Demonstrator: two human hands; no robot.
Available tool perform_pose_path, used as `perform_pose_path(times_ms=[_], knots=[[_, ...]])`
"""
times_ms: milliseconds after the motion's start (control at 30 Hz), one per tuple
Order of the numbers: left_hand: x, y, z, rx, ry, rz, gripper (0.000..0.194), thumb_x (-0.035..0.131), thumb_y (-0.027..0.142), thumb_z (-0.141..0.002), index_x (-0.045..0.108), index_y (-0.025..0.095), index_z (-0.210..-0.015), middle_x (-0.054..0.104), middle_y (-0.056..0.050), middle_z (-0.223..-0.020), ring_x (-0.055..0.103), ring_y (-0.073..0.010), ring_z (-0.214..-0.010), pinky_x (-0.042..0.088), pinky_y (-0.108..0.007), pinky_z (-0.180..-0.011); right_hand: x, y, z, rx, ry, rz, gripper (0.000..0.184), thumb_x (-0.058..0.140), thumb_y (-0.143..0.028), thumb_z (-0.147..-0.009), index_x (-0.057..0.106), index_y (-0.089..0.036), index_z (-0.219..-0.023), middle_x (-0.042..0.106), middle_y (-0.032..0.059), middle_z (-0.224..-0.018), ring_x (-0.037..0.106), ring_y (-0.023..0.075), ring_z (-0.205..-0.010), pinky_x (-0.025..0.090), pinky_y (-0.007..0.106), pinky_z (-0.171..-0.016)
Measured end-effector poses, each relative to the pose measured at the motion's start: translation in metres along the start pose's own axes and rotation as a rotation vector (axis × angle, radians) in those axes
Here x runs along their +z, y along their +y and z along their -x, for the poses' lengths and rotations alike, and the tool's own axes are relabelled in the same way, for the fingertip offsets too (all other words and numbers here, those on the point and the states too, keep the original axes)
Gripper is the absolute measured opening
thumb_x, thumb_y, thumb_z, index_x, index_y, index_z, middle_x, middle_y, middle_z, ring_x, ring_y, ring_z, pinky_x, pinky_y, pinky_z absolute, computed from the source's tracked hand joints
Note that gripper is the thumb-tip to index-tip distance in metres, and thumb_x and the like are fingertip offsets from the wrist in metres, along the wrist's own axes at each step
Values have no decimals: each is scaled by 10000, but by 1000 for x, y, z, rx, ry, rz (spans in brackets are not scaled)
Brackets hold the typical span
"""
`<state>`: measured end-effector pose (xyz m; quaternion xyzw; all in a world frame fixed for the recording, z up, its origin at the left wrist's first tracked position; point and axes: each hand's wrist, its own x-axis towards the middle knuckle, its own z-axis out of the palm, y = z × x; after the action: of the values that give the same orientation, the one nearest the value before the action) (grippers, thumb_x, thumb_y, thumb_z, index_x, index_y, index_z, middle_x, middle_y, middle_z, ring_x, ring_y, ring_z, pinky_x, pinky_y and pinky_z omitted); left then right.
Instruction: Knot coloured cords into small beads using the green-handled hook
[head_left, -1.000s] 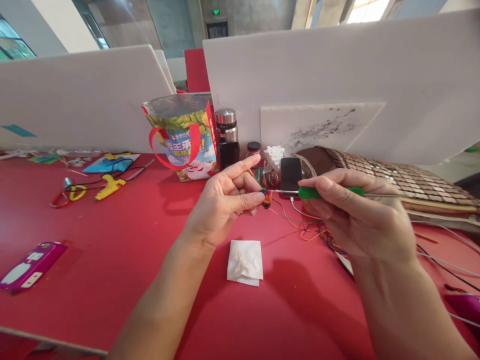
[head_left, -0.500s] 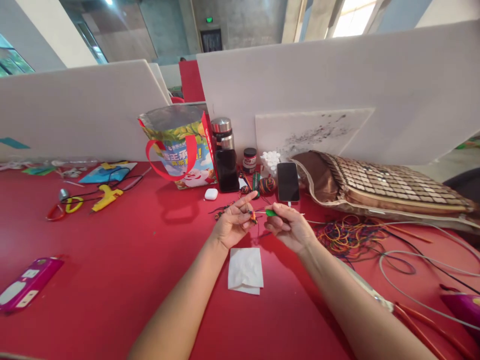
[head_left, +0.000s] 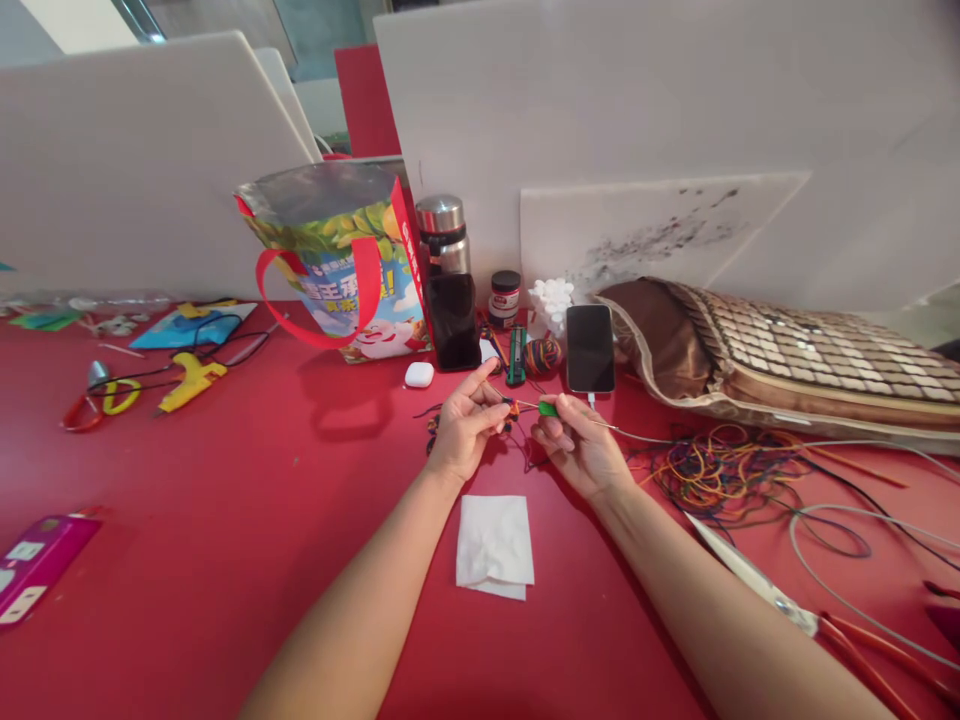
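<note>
My left hand (head_left: pixel 461 430) pinches a small piece of multicoloured yarn work (head_left: pixel 513 409) between thumb and fingers, its index finger stretched out. In my right hand (head_left: pixel 589 452) is a crochet hook (head_left: pixel 548 409) with a green grip, its thin metal shaft pointing left and its tip at the yarn work. Whether a loop sits on the tip is too small to tell. More dark, multicoloured yarn work (head_left: pixel 433 432) shows beside the left hand, partly hidden by it. A strand of yarn hangs between the hands. Below them lies a folded white tissue (head_left: pixel 495 545).
Behind the hands are a yarn ball (head_left: pixel 543 356), a phone (head_left: pixel 590 350), another dark phone (head_left: pixel 454 322) and a white earbud case (head_left: pixel 419 375). Loose yarn (head_left: pixel 712 465) and large red-handled scissors (head_left: pixel 784 605) lie right. A yellow glue gun (head_left: pixel 191 382) and colourful bag (head_left: pixel 345 270) are left.
The camera view has tipped down and come slightly closer. Both hands keep their grips, with the hook tip still at the yarn work; the right-hand fingers have shifted slightly.
</note>
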<state>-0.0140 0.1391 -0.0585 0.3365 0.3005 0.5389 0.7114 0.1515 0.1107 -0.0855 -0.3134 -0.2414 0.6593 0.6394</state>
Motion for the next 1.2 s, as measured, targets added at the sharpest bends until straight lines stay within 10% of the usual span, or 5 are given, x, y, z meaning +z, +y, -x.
perform_pose_path(times_ms=[700, 1200], knots=[[-1, -12, -1, 54, -69, -124, 687, 868, 180, -736, 730, 181, -1409, 642, 54, -756, 570, -67, -551, 471, -230, -580, 0, -6, 6, 39, 1, 1, 251, 956, -372, -761, 842, -157, -820, 508, -75, -499, 247, 19, -437, 414, 209, -518], [15, -22, 3, 127, 99, -203, 747, 921, 186, -731, 684, 226, -1439, 688, 41, -857, 596, -64, -583, 494, -218, -565, 3, 5, 4, 40, 36, -97, 164, 878, -337, -869, 828, -184, -900, 535, -71, -550, 315, 46, -460, 432, 196, -508]])
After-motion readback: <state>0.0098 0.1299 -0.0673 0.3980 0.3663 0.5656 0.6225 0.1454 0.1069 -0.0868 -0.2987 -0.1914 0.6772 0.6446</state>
